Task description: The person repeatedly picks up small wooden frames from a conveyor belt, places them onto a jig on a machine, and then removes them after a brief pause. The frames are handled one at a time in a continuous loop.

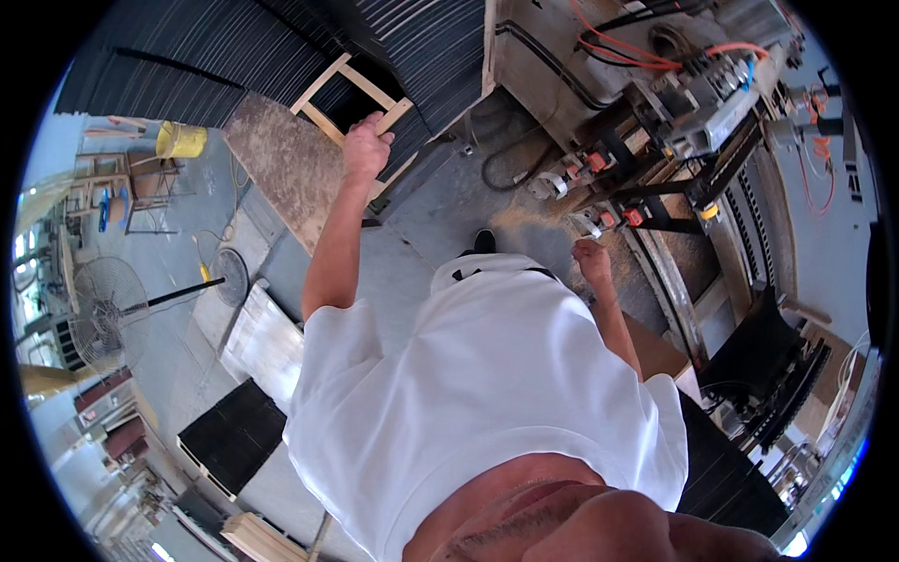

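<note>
My left hand [366,150] reaches forward and grips the near corner of a small rectangular frame [371,84] of pale wood. The fingers wrap around its end piece, and part of that corner is hidden behind them. Tall stacks of dark slats or panels [440,61] stand around and behind the frame, over a worn brown board [281,155]. Low on the other side, my right hand [592,259] hangs close to the machine's clamps [588,223]. Its fingers are curled in, and no object shows in them.
A machine [702,122] with orange hoses, rails and sawdust stands at the right. On the left are a pedestal fan [108,314], its round base on the floor, and a yellow bucket [181,140]. A black panel [234,438] and wood strips [262,539] lie lower left.
</note>
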A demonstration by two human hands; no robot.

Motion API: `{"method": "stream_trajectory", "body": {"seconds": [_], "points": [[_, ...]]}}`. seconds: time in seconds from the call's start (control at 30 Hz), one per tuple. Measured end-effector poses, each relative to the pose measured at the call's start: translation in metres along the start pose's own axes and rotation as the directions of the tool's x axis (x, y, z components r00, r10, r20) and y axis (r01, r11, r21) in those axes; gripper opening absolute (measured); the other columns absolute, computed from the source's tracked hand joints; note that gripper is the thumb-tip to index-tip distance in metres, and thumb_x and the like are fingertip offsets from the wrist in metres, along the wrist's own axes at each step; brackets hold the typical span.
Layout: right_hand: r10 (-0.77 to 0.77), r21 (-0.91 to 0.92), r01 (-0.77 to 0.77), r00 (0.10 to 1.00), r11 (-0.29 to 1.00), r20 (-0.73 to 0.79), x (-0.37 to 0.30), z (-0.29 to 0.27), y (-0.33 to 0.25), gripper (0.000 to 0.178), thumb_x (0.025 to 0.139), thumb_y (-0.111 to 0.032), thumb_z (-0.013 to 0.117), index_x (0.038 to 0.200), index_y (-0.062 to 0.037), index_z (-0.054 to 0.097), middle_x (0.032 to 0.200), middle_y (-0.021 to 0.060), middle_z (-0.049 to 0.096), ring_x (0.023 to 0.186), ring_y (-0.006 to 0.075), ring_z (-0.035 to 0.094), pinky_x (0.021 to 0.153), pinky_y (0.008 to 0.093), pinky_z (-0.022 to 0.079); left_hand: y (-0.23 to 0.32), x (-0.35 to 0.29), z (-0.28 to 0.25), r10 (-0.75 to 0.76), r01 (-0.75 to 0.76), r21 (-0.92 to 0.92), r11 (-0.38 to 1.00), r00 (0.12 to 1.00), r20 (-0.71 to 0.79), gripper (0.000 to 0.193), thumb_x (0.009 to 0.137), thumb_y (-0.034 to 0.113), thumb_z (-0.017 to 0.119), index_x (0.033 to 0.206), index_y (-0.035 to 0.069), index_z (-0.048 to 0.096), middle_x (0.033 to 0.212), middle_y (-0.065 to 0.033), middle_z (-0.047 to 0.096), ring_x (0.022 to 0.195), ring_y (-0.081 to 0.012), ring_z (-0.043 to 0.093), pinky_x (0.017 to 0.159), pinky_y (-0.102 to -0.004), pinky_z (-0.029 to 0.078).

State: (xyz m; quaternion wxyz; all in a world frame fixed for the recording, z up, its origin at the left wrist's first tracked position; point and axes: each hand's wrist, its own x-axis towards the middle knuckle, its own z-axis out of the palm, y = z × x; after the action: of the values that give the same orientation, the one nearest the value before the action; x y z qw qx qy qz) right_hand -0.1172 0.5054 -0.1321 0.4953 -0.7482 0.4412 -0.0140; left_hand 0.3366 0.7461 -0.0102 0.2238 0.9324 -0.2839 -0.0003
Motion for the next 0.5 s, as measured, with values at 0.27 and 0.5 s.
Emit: {"method": "stream_trajectory", "body": {"seconds": [0.27,0.5], "points": [[0.089,-0.006,-0.091,0.981,0.996,-0.173,-0.054,-0.026,0.052,0.022,0.078,-0.010,0.064,0.098,0.0000,0.065,0.085,0.0146,0.069,0.076,0.0232,0.067,0.068,0.0325,0.052,0.004,0.005,0.005,0.043,-0.043,-0.012,0.999,0.999,0.006,0.050,0.072,0.017,0.072,0.118,0.008,0.058,0.111,-0.0161,0.061,0.108,-0.0341,0.054,0.094,-0.0393,0.043],[-0.160,-0.224,0.035,0.808,0.974,-0.567,-0.151,-0.163,-0.044,0.024,0.077,-0.010,0.061,0.100,-0.0015,0.061,0.097,0.0181,0.064,0.091,0.0373,0.059,0.079,0.0429,0.048,0.090,-0.045,0.019,0.263,-0.299,-0.031,0.954,0.880,-0.396,0.040,0.079,0.015,0.066,0.111,-0.007,0.058,0.112,-0.0235,0.059,0.105,-0.0379,0.054,0.093,-0.0451,0.041]]}}
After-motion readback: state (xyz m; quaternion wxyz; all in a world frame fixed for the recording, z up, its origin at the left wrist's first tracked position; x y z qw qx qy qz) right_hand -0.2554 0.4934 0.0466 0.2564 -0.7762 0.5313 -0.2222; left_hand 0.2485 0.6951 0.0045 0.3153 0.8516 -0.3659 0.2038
